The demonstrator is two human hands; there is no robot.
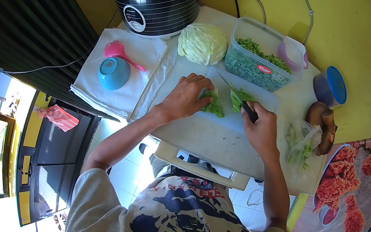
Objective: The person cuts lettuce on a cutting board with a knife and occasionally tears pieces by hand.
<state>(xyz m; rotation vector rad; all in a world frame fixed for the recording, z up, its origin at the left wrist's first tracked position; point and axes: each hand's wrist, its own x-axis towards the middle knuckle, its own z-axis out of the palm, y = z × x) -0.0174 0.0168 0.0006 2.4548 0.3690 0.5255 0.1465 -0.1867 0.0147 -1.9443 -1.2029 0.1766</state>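
My left hand (185, 97) is closed over a bunch of leafy greens (214, 105), pressing it on a pale cutting board (268, 98). In my right hand (260, 130) is a knife (230, 86), gripped by its black handle, its blade slanting up and to the left. Under the blade lies a second heap of cut greens (243, 99), apart from the bunch at my left hand. Behind the board stands a clear plastic container (259, 62) filled with chopped greens, with a purple-handled cup partly inside. A pale green cabbage (202, 43) sits left of it.
A rice cooker (153, 3) occupies the back left. Before it, a pink ladle (124, 54) and an upturned blue bowl (113, 73) rest on white sheets (87, 80). To the right are a plastic bag of greens (302, 141), a brown object (322, 122) and a blue-lidded tub (332, 86).
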